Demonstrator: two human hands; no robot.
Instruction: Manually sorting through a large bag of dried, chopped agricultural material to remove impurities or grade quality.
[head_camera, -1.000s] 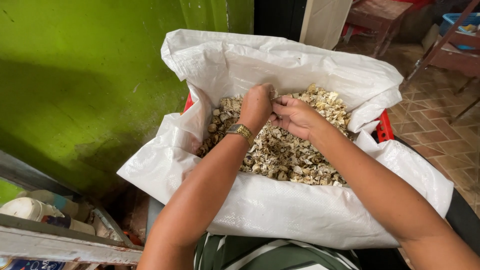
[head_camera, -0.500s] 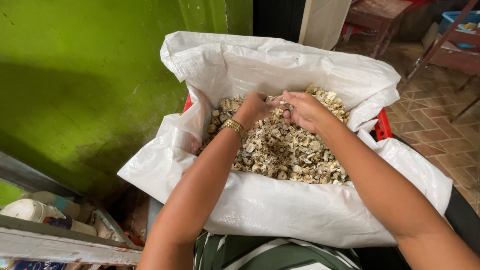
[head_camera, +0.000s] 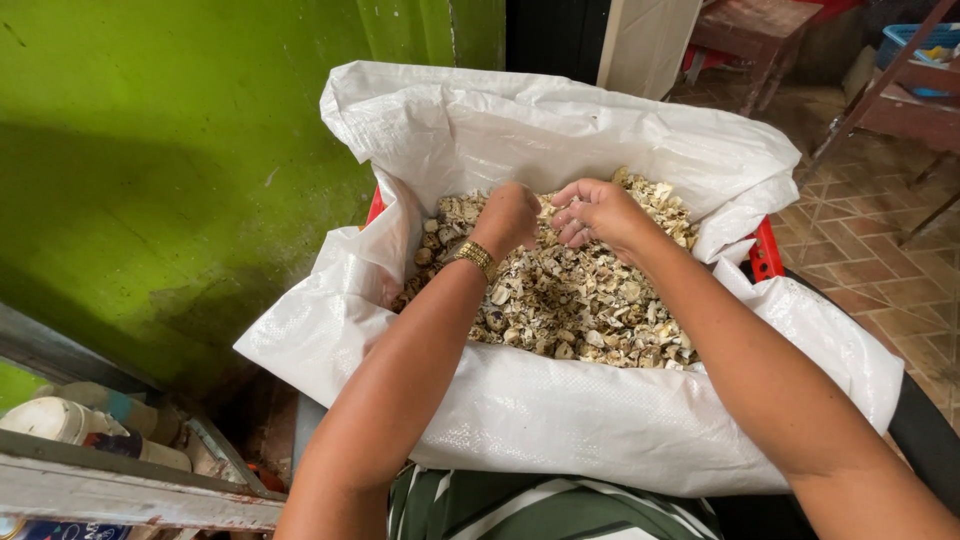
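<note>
Nearest, at bottom edge, a green-and-white striped cloth (head_camera: 540, 510) sits between both forearms. Near left, a grey metal ledge (head_camera: 120, 490) with pale plastic containers (head_camera: 60, 420) on it. In front, a white woven plastic sack (head_camera: 560, 420) with rolled-down rim, lining a red plastic crate (head_camera: 765, 250) that shows only at the edges. Sack is filled with pale broken shell pieces (head_camera: 580, 310), tan and cream, heaped to the far right. Left hand (head_camera: 508, 215) with gold wristband (head_camera: 476, 257) is down on the pile's far middle, fingers curled shut into the pieces; cannot tell what it grips. Right hand (head_camera: 597, 210) just beside it, loosely curled, fingertips pinched together over the pile, contents too small to tell. Hands nearly touching. Far left, green painted wall (head_camera: 180, 170); far right, brown tiled floor (head_camera: 870, 240) and wooden furniture legs (head_camera: 880, 90).
</note>
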